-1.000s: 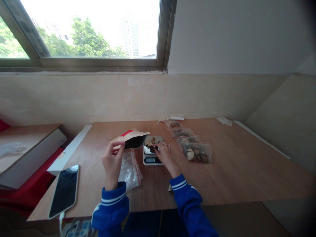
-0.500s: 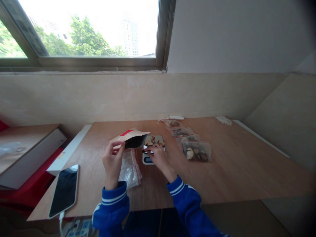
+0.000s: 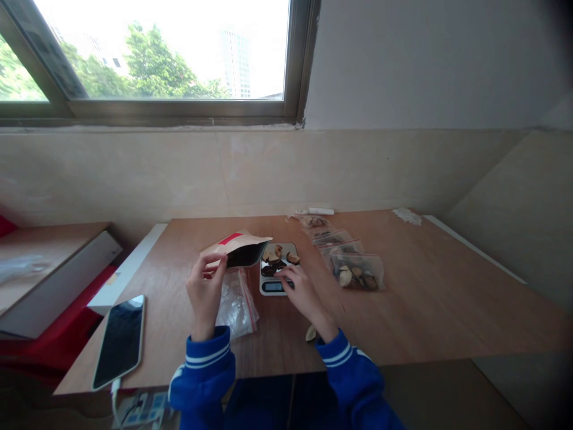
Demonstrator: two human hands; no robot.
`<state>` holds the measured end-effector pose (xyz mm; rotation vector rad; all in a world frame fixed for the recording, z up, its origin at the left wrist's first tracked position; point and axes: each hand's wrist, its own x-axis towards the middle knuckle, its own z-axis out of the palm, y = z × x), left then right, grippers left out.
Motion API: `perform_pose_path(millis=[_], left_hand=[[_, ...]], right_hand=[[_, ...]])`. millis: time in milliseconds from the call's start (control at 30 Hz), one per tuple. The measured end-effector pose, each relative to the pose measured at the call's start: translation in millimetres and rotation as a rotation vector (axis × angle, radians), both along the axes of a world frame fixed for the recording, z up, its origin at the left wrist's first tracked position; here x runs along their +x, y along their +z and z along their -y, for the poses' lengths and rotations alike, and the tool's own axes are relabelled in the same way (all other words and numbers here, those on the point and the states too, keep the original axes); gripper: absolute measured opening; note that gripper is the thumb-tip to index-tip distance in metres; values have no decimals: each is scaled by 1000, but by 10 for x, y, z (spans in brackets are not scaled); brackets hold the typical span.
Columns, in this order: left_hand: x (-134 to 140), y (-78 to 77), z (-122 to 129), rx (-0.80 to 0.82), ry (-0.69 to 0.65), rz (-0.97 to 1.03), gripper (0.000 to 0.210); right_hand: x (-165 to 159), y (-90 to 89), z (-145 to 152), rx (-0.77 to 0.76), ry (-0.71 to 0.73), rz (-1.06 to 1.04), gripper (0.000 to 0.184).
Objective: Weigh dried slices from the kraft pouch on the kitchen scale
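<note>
Brown kraft paper pouch [image 3: 237,249] is hovering above the bench [image 3: 425,304], its dark mouth facing the small scale [image 3: 276,269]; the left hand [image 3: 206,292] is pinching its lower edge with closed fingers. The right hand [image 3: 303,292] is resting at the scale's front, fingers curled near the dried slices [image 3: 277,258]; whether they are gripping one is unclear. Clear bags [image 3: 233,301] are lying beneath the pouch.

One kraft pouch [image 3: 239,249], one scale [image 3: 277,276], one phone [image 3: 120,340] and one pile of empty clear bags [image 3: 235,303] are counted; four filled bags [image 3: 357,272] are seen.
</note>
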<state>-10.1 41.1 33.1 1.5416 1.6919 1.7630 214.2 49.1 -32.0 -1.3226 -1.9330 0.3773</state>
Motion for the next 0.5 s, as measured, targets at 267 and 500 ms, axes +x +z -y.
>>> perform_pose_path(millis=[267,500], left_hand=[[35,-62,-4,-5,-30,24,24],[52,-81,6,-13,-35,36,23]], right_hand=[[506,-124,818,-298,85,-6,22],[509,-307,925,-382,71,-39,23]])
